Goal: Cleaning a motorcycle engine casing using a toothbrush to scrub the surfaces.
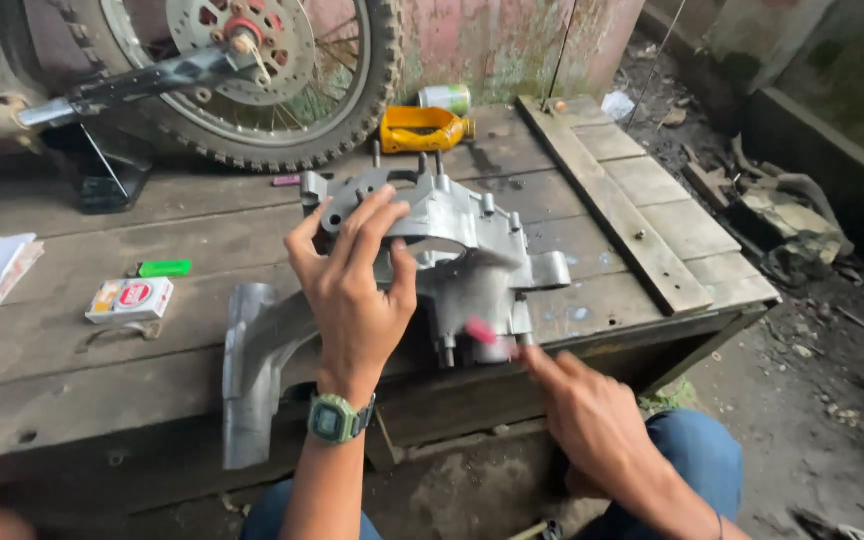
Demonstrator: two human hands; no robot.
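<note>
A: What is the left hand (357, 290) doing?

B: It is pressing down on the grey metal engine casing (452, 250), fingers spread and curled over its upper rim, steadying it on the wooden bench (72, 360). The casing is lying near the front edge, its lower studs almost overhanging.

A: And the right hand (592, 415)?

B: It is pinching a small pink-tipped tool (482, 331), fingers closed on it, the tip touching the casing's lower face. It is blurred, so I cannot tell what kind of tool it is. I judge a cleaning or scraping step is going on.

A: What is the next stroke asking for?

B: Firm pressure from the left hand, I think, so the casing is not sliding toward the edge.

A: Is room running short?

B: A curved grey metal cover (252, 370) is lying just beside the casing on the left. A yellow tool (422, 128) and a wheel (242, 70) are sitting well behind. A raised plank (612, 205) is bordering the right. A green lighter (164, 268) and a small box (130, 299) are resting well apart to the left.
</note>
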